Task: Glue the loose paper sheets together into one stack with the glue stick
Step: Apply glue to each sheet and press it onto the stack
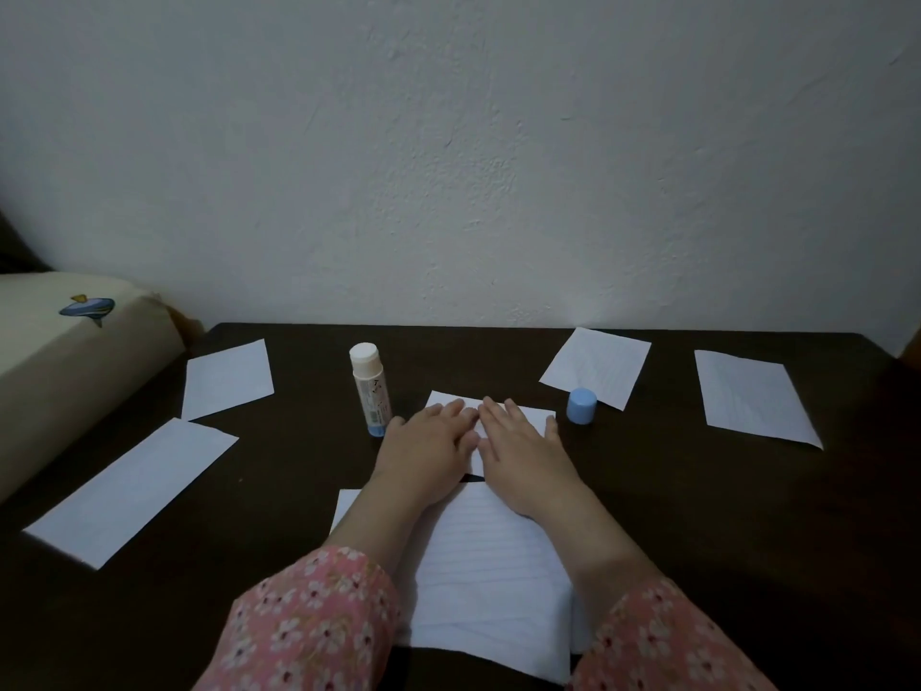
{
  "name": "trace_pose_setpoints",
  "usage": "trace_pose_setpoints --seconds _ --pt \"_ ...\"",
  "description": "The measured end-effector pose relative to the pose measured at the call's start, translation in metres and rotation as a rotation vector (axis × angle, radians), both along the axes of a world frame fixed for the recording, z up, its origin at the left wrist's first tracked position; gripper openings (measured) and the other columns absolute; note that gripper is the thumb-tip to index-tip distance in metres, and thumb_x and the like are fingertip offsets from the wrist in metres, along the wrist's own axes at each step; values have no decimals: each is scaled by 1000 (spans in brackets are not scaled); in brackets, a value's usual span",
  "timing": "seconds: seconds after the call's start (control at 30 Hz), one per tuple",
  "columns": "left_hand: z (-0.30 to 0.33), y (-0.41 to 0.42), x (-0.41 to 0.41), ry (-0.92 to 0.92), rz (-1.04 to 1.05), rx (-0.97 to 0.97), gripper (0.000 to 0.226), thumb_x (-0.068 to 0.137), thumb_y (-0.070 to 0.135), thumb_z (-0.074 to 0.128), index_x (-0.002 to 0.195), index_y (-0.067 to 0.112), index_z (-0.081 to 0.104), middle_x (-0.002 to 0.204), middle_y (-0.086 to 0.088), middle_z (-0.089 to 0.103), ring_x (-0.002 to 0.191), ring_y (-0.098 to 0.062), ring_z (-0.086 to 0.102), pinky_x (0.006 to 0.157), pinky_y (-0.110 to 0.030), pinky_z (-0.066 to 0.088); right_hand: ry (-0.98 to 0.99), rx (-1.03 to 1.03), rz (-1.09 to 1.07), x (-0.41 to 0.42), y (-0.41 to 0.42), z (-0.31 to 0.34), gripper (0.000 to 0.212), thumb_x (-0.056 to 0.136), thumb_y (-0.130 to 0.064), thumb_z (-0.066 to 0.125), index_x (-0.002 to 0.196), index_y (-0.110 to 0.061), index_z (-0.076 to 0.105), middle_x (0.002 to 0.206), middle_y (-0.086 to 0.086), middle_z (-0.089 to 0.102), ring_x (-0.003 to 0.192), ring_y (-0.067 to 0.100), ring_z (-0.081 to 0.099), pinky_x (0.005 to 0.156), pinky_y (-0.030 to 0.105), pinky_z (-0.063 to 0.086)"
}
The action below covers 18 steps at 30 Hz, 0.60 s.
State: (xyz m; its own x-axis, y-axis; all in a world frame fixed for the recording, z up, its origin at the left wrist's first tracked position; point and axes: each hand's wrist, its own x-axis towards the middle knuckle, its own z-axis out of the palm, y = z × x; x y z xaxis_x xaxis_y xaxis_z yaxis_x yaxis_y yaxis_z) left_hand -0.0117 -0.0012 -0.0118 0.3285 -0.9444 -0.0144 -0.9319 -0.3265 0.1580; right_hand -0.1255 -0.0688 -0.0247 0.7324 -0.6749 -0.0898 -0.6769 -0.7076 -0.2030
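Both my hands lie flat, side by side, on a small white sheet [534,415] in the middle of the dark table. My left hand [428,448] and my right hand [518,453] press it with straight fingers and cover most of it. The glue stick [371,389] stands upright without its cap just left of my left hand. Its blue cap [581,405] stands to the right of the sheet. A larger lined sheet [491,566] lies under my forearms near the front edge.
More loose sheets lie around: two at the left [227,379] [132,491] and two at the back right [595,366] [752,394]. A cream cushion [60,351] sits at the left edge. A white wall stands behind the dark table [697,516].
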Motion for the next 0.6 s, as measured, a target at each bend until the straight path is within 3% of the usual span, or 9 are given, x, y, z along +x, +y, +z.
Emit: trace_pose_setpoints --seconds 0.3,0.6 --pt "-3 1 -4 53 90 -11 53 101 41 25 151 26 19 159 7 17 146 -12 14 116 -48 12 3 33 -180 -6 8 0 61 101 -50 16 154 -26 -1 161 -9 -7 147 13 -10 114 57 -5" --pt "-2 -8 -12 84 201 -71 52 97 37 34 143 14 33 148 -3 38 136 -16 34 113 -47 23 25 39 -269 -17 12 2 76 94 -66 15 154 -22 -2 161 -6 -8 147 14 -11 112 62 -3"
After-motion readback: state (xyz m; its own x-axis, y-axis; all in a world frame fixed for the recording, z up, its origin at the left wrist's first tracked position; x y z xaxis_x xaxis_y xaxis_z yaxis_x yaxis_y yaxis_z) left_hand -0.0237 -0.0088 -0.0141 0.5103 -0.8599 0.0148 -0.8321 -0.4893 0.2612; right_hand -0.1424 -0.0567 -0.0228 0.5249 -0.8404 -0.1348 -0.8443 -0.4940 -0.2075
